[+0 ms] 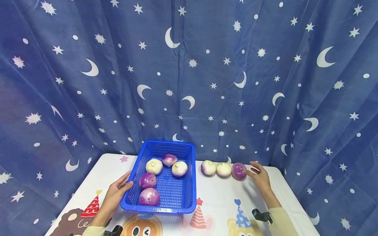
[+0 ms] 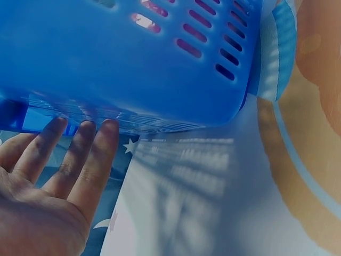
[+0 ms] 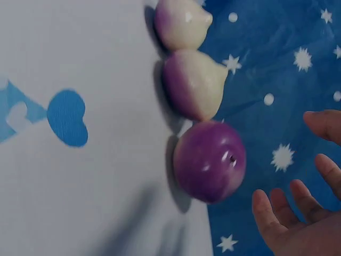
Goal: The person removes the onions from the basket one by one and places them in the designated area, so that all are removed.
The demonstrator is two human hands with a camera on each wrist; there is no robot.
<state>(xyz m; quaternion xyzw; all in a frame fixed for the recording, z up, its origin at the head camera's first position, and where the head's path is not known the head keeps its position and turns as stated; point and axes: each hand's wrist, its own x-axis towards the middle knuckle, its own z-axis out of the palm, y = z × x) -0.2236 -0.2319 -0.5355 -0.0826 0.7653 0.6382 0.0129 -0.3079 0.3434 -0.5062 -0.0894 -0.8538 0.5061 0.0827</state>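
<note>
At lower left of the frame, the left hand (image 1: 113, 193) touches the side of a basket (image 1: 175, 193) with nearly straight fingers; the basket, just left of lower centre, holds five onions (image 1: 149, 197); right of it, three loose onions (image 1: 223, 169) make a row on the table (image 1: 218, 193); at lower right, the right hand (image 1: 261, 180), fingers spread, is just beside the purple end onion (image 1: 239, 171).

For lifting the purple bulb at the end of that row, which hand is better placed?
The right hand, I'd judge: it is beside the purple bulb and holds nothing. The left hand is at the left side of the blue basket, farther off.
</note>
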